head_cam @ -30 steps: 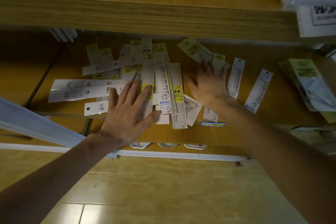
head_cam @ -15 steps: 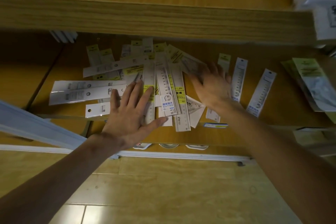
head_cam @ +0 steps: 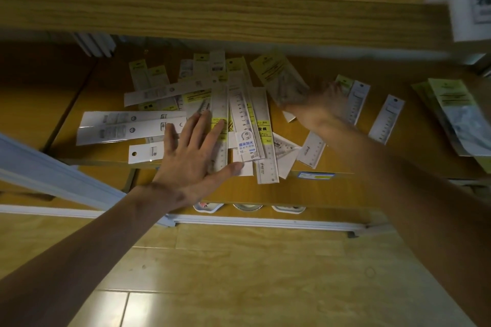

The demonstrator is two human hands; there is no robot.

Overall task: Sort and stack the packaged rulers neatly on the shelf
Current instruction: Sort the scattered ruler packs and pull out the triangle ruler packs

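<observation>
Rulers lie jumbled on the shelf; we have stacked nothing yet. Our left hand presses flat on the heap, and our blurred right hand seems to pinch a packet.

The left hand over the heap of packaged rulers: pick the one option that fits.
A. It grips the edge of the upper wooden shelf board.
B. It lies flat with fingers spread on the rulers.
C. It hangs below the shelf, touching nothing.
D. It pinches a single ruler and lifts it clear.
B: the left hand lies palm down, fingers straight and spread, on the heap of white and yellow packaged rulers on the wooden shelf.
</observation>
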